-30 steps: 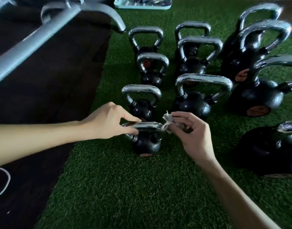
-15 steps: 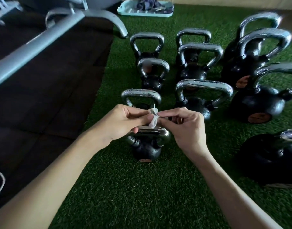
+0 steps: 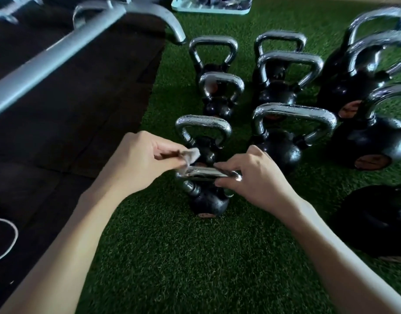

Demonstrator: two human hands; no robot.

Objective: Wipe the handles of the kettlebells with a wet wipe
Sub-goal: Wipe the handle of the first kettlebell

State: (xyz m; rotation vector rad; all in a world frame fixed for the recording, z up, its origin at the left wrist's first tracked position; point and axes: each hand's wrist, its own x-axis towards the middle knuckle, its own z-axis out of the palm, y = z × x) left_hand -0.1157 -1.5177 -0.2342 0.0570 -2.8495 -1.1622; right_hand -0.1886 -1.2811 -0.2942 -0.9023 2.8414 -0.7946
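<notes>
A: Where is the wipe [image 3: 191, 156]?
B: Centre of the frame, pinched in the left hand [image 3: 145, 162], whose fingers curl round it. Its lower corner touches the left end of the handle [image 3: 206, 174].
A: Which handle?
B: That of the nearest kettlebell [image 3: 208, 201], a small black one standing on the turf [image 3: 172, 257] just below centre.
A: And the right hand [image 3: 256, 180]?
B: It grips the handle's right end between thumb and fingers.
A: What else is there?
B: More kettlebells [image 3: 281, 150] stand in rows behind and to the right, with chrome handles upright. A dark mat [image 3: 58, 114] fills the left side. A grey bar [image 3: 58, 53] crosses the upper left, a pale tray [image 3: 210, 9] lies at the top edge, and a white cord [image 3: 7, 241] curls at the lower left.
</notes>
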